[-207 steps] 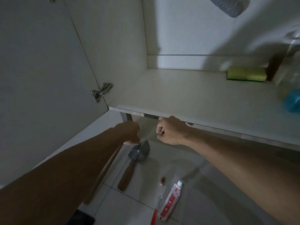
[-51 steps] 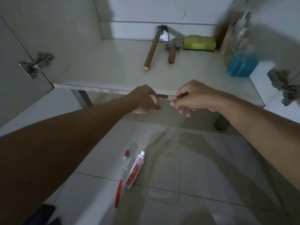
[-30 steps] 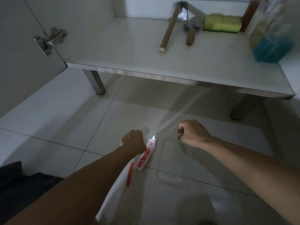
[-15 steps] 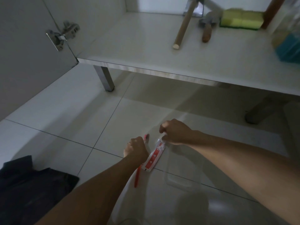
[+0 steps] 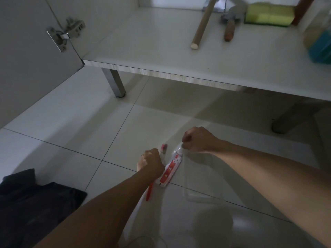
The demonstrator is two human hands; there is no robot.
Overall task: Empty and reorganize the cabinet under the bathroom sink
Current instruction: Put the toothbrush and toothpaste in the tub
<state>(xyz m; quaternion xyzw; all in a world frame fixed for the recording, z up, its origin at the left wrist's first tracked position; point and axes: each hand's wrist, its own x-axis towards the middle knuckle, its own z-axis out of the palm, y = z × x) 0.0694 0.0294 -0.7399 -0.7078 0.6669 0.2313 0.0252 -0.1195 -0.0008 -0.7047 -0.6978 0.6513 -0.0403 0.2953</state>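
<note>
Toothpaste tube [image 5: 170,170] on the floor tiles [image 5: 71,133], and both hands are down at it! The left hand [image 5: 150,162] is curled tight over the toothbrush [image 5: 150,191], whose red handle pokes out below the fist while the bristle head [image 5: 163,148] shows just beyond the knuckles. The right hand [image 5: 198,139] has its grip pinched at the tube's cap end, fingers folded in; whether it has the cap itself or the edge of the clear plastic tray [image 5: 198,185] beside it, I cannot tell in this gloom.

Here is what matters: the tube's long axis runs from the right grip back toward the person, lying just beside the left fist, parallel to the brush. The right hand sits at the far tip, the left alongside the body, so each looks placed to lift its own item.

Beyond both grips, well apart, the cabinet shelf [image 5: 161,54] already carries a wooden-handled tool [image 5: 202,24], a small trowel [image 5: 230,29], a yellow sponge [image 5: 268,16] and a blue bottle [image 5: 320,47].
</note>
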